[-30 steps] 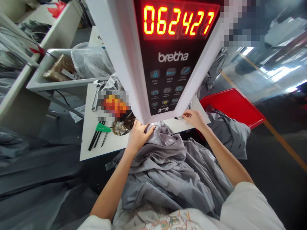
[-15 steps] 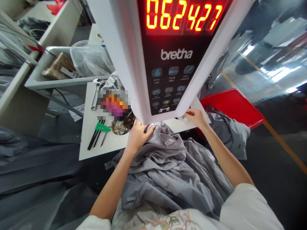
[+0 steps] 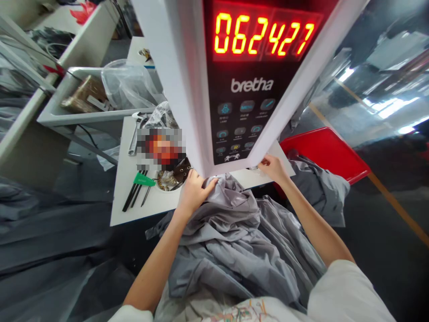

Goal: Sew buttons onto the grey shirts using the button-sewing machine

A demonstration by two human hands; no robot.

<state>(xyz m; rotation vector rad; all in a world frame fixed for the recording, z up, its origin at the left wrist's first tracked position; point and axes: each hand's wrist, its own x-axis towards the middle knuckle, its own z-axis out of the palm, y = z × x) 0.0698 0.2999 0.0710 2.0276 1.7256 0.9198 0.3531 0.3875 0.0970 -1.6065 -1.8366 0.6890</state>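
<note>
My left hand (image 3: 193, 193) is closed on the edge of a grey fabric (image 3: 231, 223), which lies bunched over my lap and up to the table edge. Its fingertips sit at the lower end of a white machine head (image 3: 201, 152) with a lit display. To the right of that head, my right hand (image 3: 275, 170) rests over the table with its fingers drawn together; whatever they hold is too small or hidden to make out. The machine head hides the spot between the hands. A round recess (image 3: 164, 182) with small metal pieces and a brown eyelet strip (image 3: 183, 169) lies left of my left hand.
On the white table (image 3: 122, 197) lie a wrench (image 3: 133, 138) and hex keys in a green holder (image 3: 144, 180). A blurred-out patch covers something beside them. At the right stands a red tray (image 3: 328, 152) with grey fabric hanging by it. A clear plastic bag (image 3: 130, 82) sits behind.
The view has shifted slightly, so the machine head appears a little lower and further right. My left hand keeps its hold on the fabric; the right has barely moved.
</note>
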